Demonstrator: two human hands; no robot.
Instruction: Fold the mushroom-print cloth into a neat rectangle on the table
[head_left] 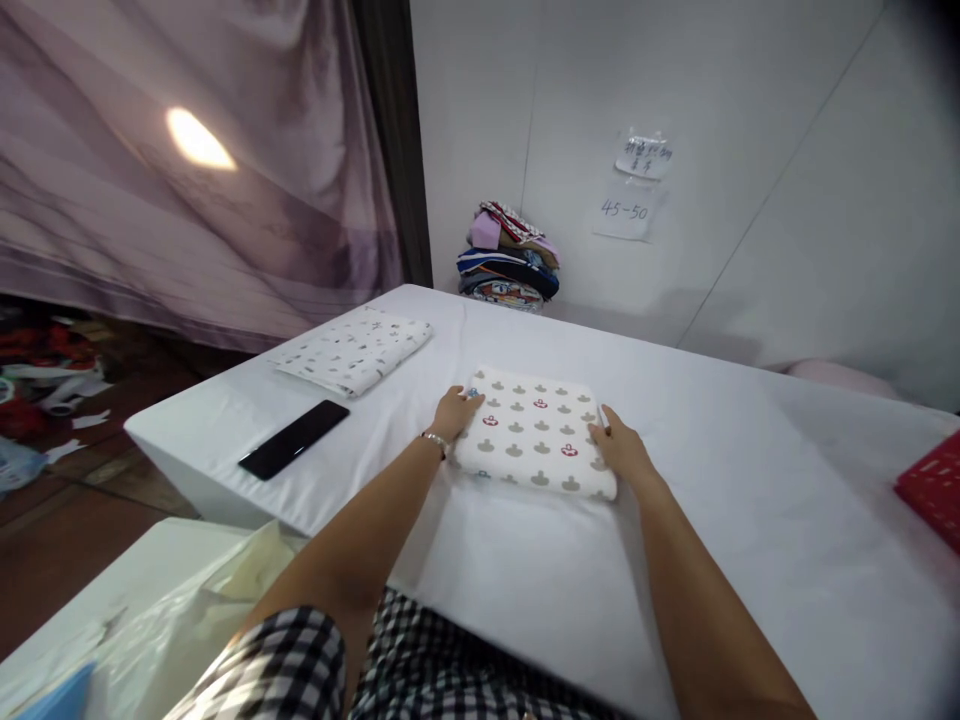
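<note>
A folded white cloth (pixel 531 430) lies flat on the white-covered table (pixel 720 500) before me. Grey mushroom-like shapes are printed on it, along with a few red and blue ones. My left hand (pixel 454 412), with a bracelet at the wrist, grips the cloth's left edge, thumb on top. At the opposite edge my right hand (pixel 624 447) holds it in the same way. The fingers under the cloth are hidden on both sides.
To the left lie another folded printed cloth (pixel 364 350) and a black phone (pixel 295 440). Folded fabrics (pixel 510 258) are stacked by the wall. A red item (pixel 934 490) sits at the far right. Plastic bags (pixel 187 620) rest on a lower surface near my left arm.
</note>
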